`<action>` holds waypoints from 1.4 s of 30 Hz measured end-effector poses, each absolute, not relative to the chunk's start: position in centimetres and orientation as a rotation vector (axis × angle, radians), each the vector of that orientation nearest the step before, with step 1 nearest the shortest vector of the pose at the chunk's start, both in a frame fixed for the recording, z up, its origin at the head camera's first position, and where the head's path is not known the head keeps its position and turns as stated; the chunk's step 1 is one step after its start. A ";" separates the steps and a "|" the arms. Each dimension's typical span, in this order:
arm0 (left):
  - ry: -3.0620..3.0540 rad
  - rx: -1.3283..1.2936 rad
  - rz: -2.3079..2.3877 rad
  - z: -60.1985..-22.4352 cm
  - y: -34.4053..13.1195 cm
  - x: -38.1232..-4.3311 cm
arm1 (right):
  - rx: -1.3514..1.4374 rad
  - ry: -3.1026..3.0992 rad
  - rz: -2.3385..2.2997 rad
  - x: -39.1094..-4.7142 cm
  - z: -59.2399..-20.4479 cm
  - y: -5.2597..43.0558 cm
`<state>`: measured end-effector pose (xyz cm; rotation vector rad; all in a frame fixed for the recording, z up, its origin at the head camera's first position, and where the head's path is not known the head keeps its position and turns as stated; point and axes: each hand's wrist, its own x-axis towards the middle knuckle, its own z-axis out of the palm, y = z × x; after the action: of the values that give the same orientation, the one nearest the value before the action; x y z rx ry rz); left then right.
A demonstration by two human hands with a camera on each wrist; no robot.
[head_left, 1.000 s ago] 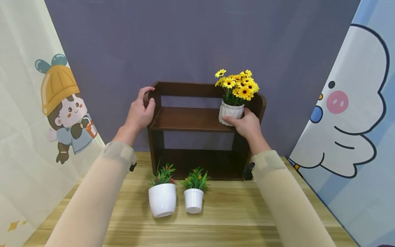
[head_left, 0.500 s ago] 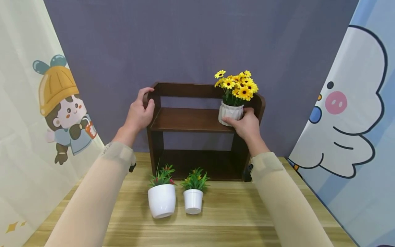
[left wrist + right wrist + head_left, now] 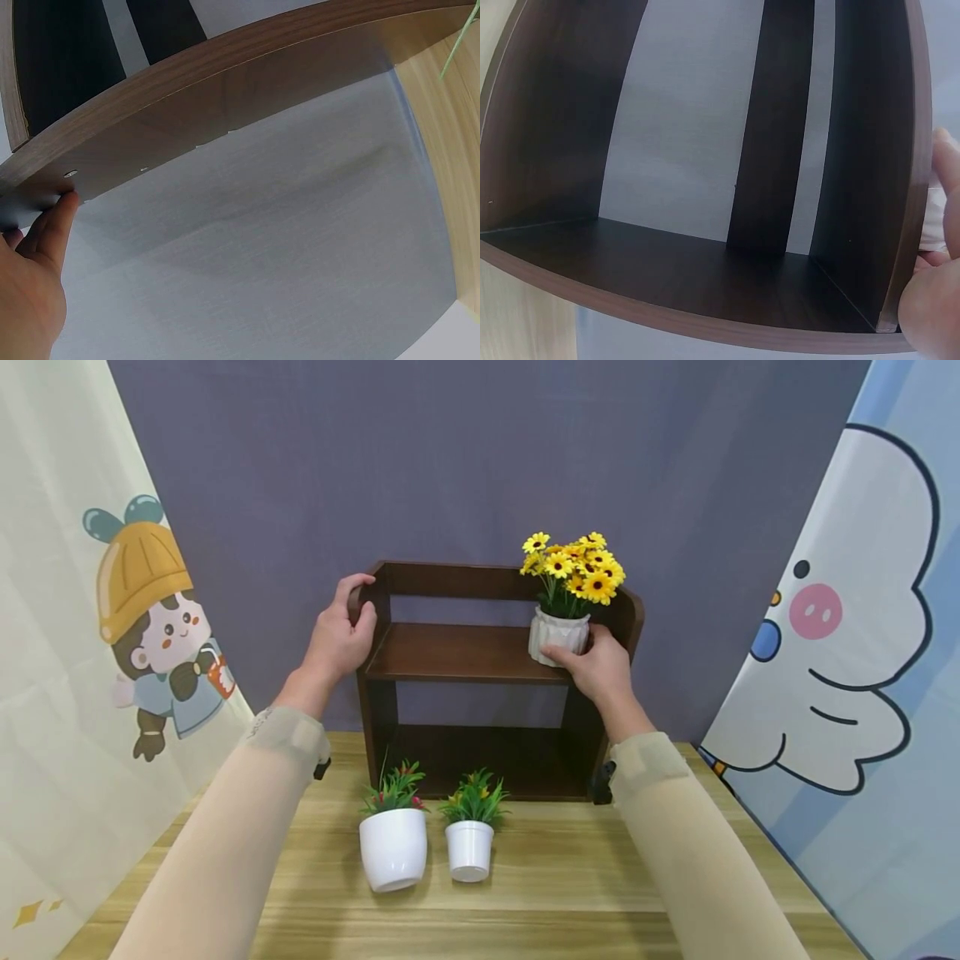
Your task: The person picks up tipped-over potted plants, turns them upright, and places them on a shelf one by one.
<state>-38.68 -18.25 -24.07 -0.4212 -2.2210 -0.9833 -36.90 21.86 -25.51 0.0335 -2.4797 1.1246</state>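
Observation:
A dark brown two-tier wooden shelf [image 3: 457, 652] stands at the back of the table. My left hand [image 3: 337, 631] grips the upper left side panel, thumb inside and fingers over the outer face; the left wrist view shows its fingers against that panel [image 3: 187, 124]. On the right end of the upper shelf sits a whitish ribbed pot [image 3: 557, 637] of yellow daisy-like flowers [image 3: 577, 568]. My right hand [image 3: 603, 668] holds this pot from its right side, thumb across the front. Only a sliver of the pot [image 3: 934, 221] shows beyond the shelf edge in the right wrist view.
Two white potted plants stand on the wood-grain table [image 3: 555, 877] before the shelf: a larger pot [image 3: 393, 850] with reddish blooms and a smaller pot [image 3: 470, 852] with yellowish ones. Behind hangs a grey-purple curtain [image 3: 480, 460]; printed cloths flank both sides.
The flowerpot has shifted very slightly left on the upper shelf, the right hand still on it. The left hand stays on the side panel.

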 end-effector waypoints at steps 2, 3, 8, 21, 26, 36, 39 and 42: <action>-2.219 -0.418 -0.979 -24.1 -18.3 -38.7 | 0.037 -2.481 1.124 -36.9 -25.5 21.9; -2.219 -0.418 -0.977 -24.1 -18.3 -38.8 | 0.037 -2.481 1.125 -37.0 -25.5 21.9; -2.220 -0.418 -0.976 -24.1 -18.3 -38.8 | 0.044 -2.491 1.126 -36.9 -25.6 21.9; -2.213 -0.429 -0.982 -24.1 -18.4 -38.8 | 0.061 -2.503 1.107 -36.8 -25.4 21.9; -2.216 -0.436 -0.982 -24.1 -18.4 -38.8 | 0.055 -2.506 1.104 -36.8 -25.5 21.9; -2.210 -0.433 -0.986 -24.3 -18.5 -39.0 | 0.078 -2.487 1.142 -35.7 -25.8 21.9; -2.212 -0.438 -0.989 -24.3 -18.5 -39.1 | 0.068 -2.480 1.171 -35.0 -25.9 22.0; -2.206 -0.433 -0.992 -24.1 -18.5 -39.1 | 0.084 -2.474 1.207 -34.1 -25.9 21.9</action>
<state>-39.10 -18.54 -24.14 -0.4325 -2.2055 -0.9917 -34.14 21.93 -25.93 0.0840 -2.4735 1.2074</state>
